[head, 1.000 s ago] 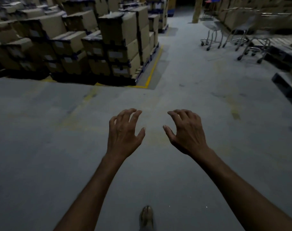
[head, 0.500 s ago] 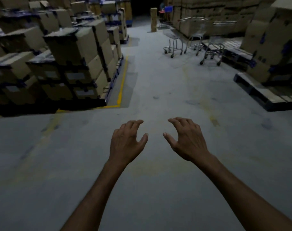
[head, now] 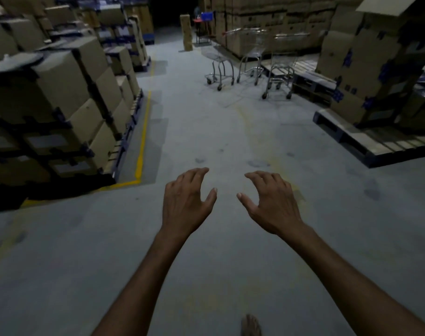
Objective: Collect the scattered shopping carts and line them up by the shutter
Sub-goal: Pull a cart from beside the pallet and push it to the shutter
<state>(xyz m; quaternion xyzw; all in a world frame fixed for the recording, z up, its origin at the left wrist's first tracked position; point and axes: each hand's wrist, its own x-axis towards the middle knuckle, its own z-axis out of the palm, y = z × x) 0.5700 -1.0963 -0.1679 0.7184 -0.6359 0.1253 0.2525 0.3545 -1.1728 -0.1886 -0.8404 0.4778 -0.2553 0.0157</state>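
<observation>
Head view: left hand [head: 186,202] and right hand [head: 273,204] spread, empty; far shopping carts [head: 251,61] look blurred.

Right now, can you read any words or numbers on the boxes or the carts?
Nothing here can be read.
The pale labels on the left boxes: too blurred to read.
The blue marks on the right boxes: too blurred to read.
The shopping carts: no sign or brand that can be made out.
The yellow floor line: only a painted line, no words.
</observation>
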